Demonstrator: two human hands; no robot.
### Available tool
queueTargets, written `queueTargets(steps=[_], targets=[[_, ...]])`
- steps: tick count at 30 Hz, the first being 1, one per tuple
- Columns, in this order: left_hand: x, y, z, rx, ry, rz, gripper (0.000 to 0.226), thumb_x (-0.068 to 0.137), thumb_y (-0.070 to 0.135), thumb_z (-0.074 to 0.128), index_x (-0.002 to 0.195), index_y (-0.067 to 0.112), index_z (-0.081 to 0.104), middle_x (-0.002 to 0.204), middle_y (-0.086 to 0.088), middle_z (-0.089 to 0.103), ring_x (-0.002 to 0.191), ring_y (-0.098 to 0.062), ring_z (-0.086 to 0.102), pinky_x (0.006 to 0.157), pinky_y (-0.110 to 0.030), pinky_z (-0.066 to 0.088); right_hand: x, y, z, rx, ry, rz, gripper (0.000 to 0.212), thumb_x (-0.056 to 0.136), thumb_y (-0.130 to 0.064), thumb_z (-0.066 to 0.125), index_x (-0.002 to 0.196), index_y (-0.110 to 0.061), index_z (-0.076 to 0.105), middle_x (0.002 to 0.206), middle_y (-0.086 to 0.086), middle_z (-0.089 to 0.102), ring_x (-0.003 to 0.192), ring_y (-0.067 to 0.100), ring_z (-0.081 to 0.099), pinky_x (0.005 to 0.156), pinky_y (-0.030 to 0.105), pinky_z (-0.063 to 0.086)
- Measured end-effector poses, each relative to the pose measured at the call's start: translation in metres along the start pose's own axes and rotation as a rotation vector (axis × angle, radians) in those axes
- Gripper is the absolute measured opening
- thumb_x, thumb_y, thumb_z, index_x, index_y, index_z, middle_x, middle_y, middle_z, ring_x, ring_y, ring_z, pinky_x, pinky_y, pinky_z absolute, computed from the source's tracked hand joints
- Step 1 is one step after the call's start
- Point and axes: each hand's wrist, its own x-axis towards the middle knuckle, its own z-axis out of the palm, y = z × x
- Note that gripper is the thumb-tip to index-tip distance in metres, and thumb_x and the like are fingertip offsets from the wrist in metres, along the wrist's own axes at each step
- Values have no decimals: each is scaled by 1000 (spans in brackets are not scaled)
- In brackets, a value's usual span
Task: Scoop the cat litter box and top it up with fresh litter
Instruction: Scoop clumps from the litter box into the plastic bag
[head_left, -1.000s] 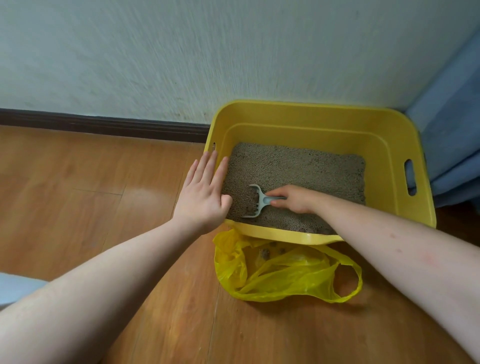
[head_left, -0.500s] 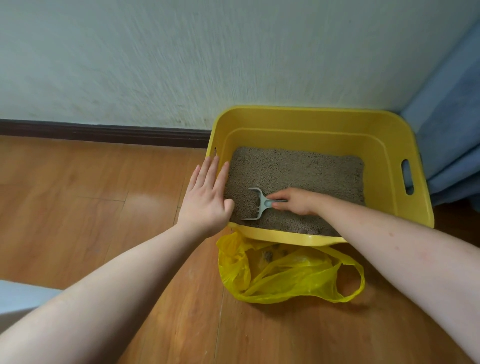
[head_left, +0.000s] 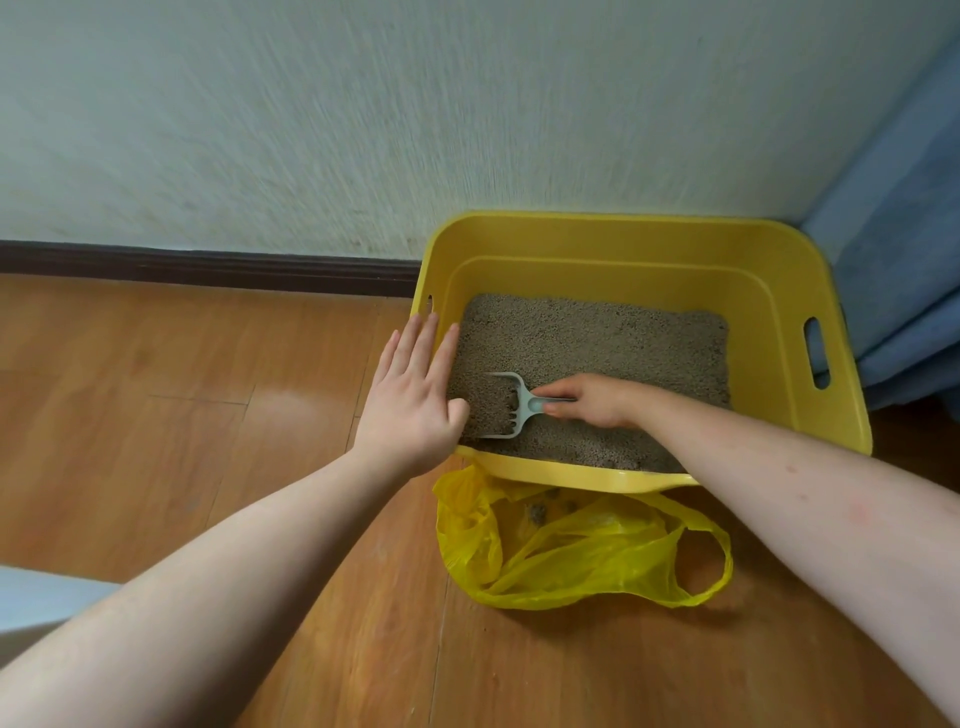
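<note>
Right hand grips scoop handle; scoop loaded, low in litter of yellow box. Left hand flat, fingers extended, on box's left rim. Yellow bag on floor, touching box front.

- Soft, even daylight, fairly bright; no hard shadows.
- Broad pale glare patch on the wooden floor (left of the left hand).
- Wall streaked with radial motion blur.
- Wide-angle bending: the baseboard bows, forearms balloon at the lower edges.
</note>
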Motion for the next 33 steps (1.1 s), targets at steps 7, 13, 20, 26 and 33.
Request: queueTargets(steps=[7, 13, 20, 26, 33], targets=[[0, 1, -1, 1, -11, -7, 81, 80, 42, 18, 157, 18, 11, 164, -9, 3, 151, -21, -9, 121, -36, -11, -3, -1, 0, 37, -29, 14, 42, 98, -35, 50, 140, -36, 44, 139, -6, 52, 124, 15, 47, 109, 38, 32], [0, 0, 1, -3, 0, -1, 79, 81, 41, 22, 156, 17, 14, 164, -10, 6, 151, -22, -7, 121, -35, -11, -6, 0, 4, 97, -23, 47, 42, 97, -37, 50, 138, -41, 45, 134, -5, 55, 118, 15, 50, 109, 44, 34], [-1, 0, 0, -42, 20, -6, 75, 85, 37, 25, 157, 18, 12, 164, -8, 5, 151, -20, -8, 119, -30, -16, -17, -6, 3, 194, -3, 50, 41, 98, -30, 51, 138, -37, 47, 118, 0, 65, 108, 17, 59, 105, 40, 39], [-3, 0, 0, -78, 40, -12, 75, 86, 34, 31, 157, 17, 11, 164, -8, 7, 151, -20, -4, 121, -32, -10, -37, -9, -13, 203, 64, 60, 38, 98, -28, 51, 135, -39, 49, 119, -1, 64, 105, 17, 59, 97, 34, 39], [-3, 0, 0, -80, 51, -8, 76, 85, 35, 30, 156, 17, 12, 164, -9, 7, 151, -20, -3, 122, -34, -7, -67, 2, -25, 319, 124, 100, 38, 98, -27, 52, 134, -39, 49, 83, -8, 57, 74, 8, 49, 74, 26, 39]])
